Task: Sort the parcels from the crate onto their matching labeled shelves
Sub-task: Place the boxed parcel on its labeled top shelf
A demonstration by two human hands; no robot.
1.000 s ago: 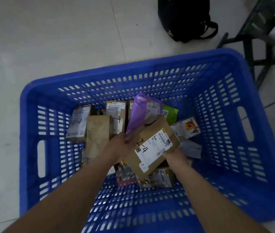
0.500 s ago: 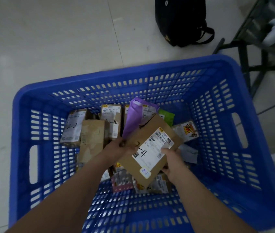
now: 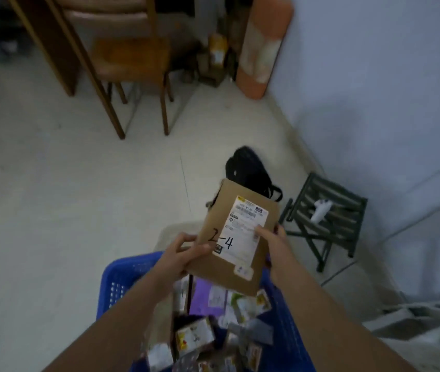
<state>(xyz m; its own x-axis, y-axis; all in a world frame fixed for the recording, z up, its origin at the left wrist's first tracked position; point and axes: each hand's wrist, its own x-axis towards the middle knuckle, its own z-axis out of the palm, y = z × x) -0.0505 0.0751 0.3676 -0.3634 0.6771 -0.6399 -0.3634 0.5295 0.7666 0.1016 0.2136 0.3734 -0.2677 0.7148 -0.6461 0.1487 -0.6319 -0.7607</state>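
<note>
The left hand's (image 3: 184, 251) fingers curl round the near-left edge of the brown cardboard parcel (image 3: 237, 237), thumb laid along its face just left of the handwritten "2-4". The right hand (image 3: 272, 240) pinches the opposite edge, thumb pressed on the white shipping label (image 3: 243, 226) and the other fingers hidden behind the box. Between them the parcel is held tilted, label side up, clear of everything beneath.

A second ago this same parcel was down inside the blue crate (image 3: 122, 280), the left hand also touching a purple mailer there. Now it has been lifted out above the crate's far rim, and the view has swung up from the crate to the room beyond. The purple mailer (image 3: 208, 296) lies back among the remaining parcels (image 3: 194, 334), flat against the crate's far wall.

Beyond the parcel a black backpack (image 3: 248, 170) sits on the tiled floor, a dark folding stool (image 3: 329, 218) with a white object on it to the right, a wooden chair (image 3: 130, 57) further off.

The pick seems done and the marking read; what remains is likely carrying it to the shelf labelled 2-4, which is not in view.
</note>
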